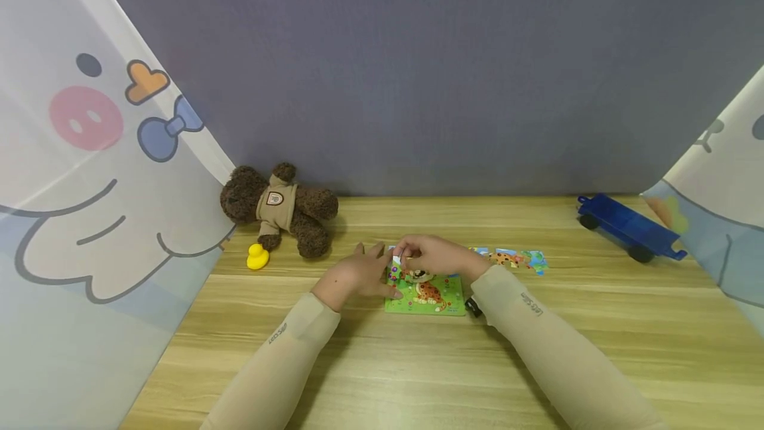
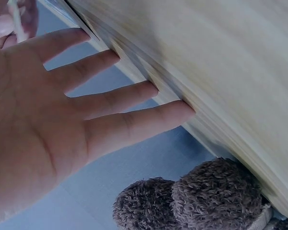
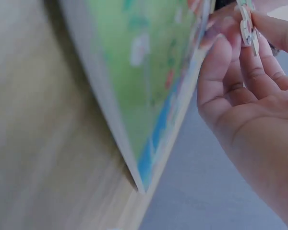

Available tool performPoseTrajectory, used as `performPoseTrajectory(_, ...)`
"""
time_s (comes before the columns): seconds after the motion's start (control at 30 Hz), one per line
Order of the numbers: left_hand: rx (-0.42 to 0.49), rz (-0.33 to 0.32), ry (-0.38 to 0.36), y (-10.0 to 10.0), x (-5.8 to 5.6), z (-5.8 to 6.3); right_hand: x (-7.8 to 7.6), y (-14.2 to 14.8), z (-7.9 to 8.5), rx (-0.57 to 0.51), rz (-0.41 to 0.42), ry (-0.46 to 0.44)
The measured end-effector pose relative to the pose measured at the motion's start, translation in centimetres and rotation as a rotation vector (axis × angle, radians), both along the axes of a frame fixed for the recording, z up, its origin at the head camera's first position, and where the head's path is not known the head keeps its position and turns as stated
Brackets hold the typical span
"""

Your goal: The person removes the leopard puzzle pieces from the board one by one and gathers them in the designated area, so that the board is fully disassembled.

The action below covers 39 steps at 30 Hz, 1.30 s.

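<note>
A green jigsaw puzzle board [image 1: 396, 308] with a spotted leopard picture lies flat on the wooden table. From the right, my right hand [image 1: 434, 254] reaches over the board's upper part and pinches a small, thin puzzle piece [image 3: 246, 29] between thumb and fingers. The piece is seen nearly edge-on in the right wrist view. At the board's left edge is my left hand [image 1: 357, 275], its fingers spread and straight, fingertips [image 2: 182, 111] down at the tabletop. The left thumb reaches over the board's edge. Part of the board is hidden beneath the hands.
Loose puzzle pieces [image 1: 507, 259] lie just right of the board, partly behind the right wrist. At the back left are a brown teddy bear [image 1: 277, 208] and a yellow rubber duck [image 1: 258, 257]. A blue toy wagon [image 1: 627, 223] stands at the back right, before a grey wall [image 1: 418, 85].
</note>
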State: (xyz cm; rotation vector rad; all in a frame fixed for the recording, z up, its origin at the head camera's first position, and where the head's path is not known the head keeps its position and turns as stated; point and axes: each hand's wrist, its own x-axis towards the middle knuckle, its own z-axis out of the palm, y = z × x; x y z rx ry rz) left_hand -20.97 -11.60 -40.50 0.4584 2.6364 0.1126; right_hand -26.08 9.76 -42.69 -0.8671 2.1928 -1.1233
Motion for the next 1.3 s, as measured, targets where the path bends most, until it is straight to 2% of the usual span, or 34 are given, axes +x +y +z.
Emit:
performPoseTrajectory(0.27,0.019,0.011,-0.002,-0.1,-0.3,0.0,-0.3,2.0,2.0,-0.065,-0.060,0.074)
performPoseTrajectory(0.5,0.023,0.018,-0.017,0.0,-0.3,-0.1,-0.2,4.8,2.8,-0.086,-0.128,0.122)
performPoseTrajectory(0.73,0.029,0.019,-0.021,0.1,-0.1,0.3,-0.1,7.7,2.7,-0.074,-0.171,0.115)
performPoseTrajectory(0.9,0.035,0.028,-0.028,0.0,-0.1,0.4,0.1,9.1,2.5,-0.071,-0.170,0.086)
performPoseTrajectory(1.03,0.036,0.029,-0.034,0.0,-0.1,0.3,0.2,10.1,2.1,-0.042,-0.166,0.086)
performPoseTrajectory(1.3,0.025,0.016,-0.024,0.1,-0.1,0.2,0.6,12.3,1.2,0.013,-0.137,0.026)
